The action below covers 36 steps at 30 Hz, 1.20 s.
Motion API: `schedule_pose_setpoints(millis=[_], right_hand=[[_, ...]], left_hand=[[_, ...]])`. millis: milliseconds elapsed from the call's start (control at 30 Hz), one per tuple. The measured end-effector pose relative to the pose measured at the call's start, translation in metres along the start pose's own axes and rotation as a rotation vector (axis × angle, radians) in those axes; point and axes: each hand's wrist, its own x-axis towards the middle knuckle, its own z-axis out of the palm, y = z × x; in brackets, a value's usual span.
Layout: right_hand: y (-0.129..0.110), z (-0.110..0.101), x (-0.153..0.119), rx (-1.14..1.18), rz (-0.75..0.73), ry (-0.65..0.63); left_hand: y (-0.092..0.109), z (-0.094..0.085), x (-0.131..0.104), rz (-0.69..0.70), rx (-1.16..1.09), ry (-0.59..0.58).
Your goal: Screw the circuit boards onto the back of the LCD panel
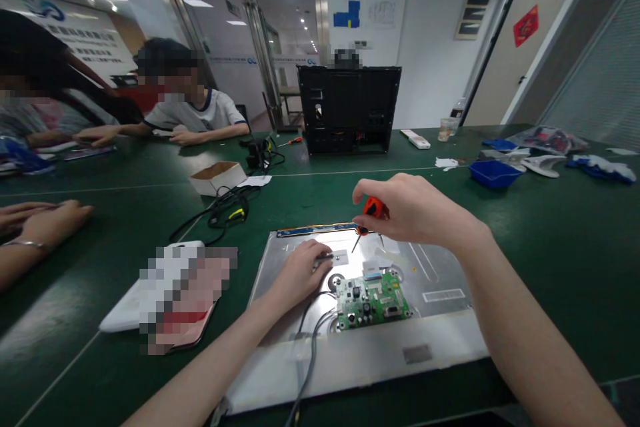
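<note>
A silver metal panel [435, 340] lies flat on the green table, with a green circuit board [373, 297] on its middle and grey cables [314, 353] running off its front edge. My right hand [407, 207] is closed round the red and black handle of a screwdriver [373, 207], whose thin shaft points down toward the panel's upper part. Left of the board, my left hand [305, 270] rests on the panel, fingers curled at a small dark part [324, 256] beside a pale plate. What its fingertips grip is too small to make out.
Behind the panel stands a black monitor housing [350, 107]. An open box [217, 177], black cables [230, 207] and a white case [150, 287] lie left. A blue tray [494, 173] is at right. Other people sit at left, one person's hands [55, 220] near the table's left edge.
</note>
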Motion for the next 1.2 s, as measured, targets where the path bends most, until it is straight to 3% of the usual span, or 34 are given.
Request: schedule_pose_setpoints(millis=[400, 600, 867, 1200], right_hand=[[-0.001, -0.002, -0.004, 0.020, -0.032, 0.001], [-0.002, -0.002, -0.003, 0.031, -0.040, -0.003], [-0.014, 0.017, 0.007, 0.150, -0.193, -0.085], [-0.017, 0.031, 0.012, 0.139, -0.200, -0.112]], left_hand=[[0.004, -0.004, 0.000, -0.021, 0.010, -0.034], [0.005, -0.004, 0.000, 0.036, 0.019, -0.087], [0.007, -0.004, -0.006, 0.068, -0.039, -0.017], [0.020, -0.013, -0.013, 0.189, -0.105, -0.150]])
